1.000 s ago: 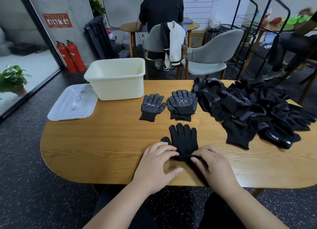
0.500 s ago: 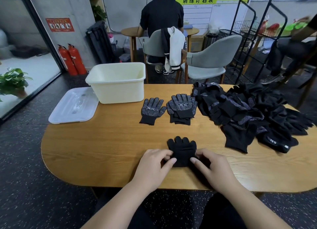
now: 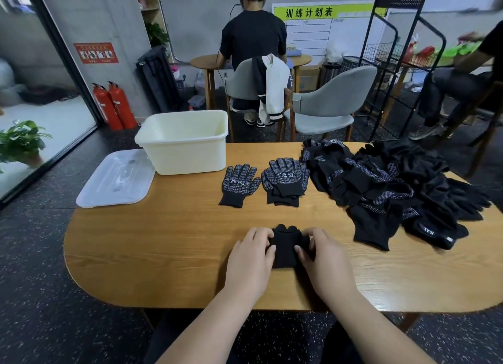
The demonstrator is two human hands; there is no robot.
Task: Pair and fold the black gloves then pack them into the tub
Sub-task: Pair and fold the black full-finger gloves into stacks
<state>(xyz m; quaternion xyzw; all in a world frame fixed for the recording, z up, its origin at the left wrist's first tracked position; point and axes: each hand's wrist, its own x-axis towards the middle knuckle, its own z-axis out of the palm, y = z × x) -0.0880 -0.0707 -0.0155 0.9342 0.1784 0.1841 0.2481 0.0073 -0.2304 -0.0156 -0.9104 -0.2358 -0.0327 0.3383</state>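
Near the middle of the wooden table's (image 3: 163, 241) front edge: folded pair of black gloves (image 3: 284, 246), a compact plain-knit bundle with rounded fingertips poking out at its far end, pinched on either side by left hand (image 3: 253, 257) and right hand (image 3: 319, 257), fingers curled onto the fabric. Further in, single dotted glove (image 3: 238, 185) lying flat, just beside a small stack of dotted gloves (image 3: 285, 182). Toward the right edge, sprawling heap of black gloves (image 3: 394, 189). At the far left corner, cream tub (image 3: 185, 148), clear lid (image 3: 117, 178) beside it
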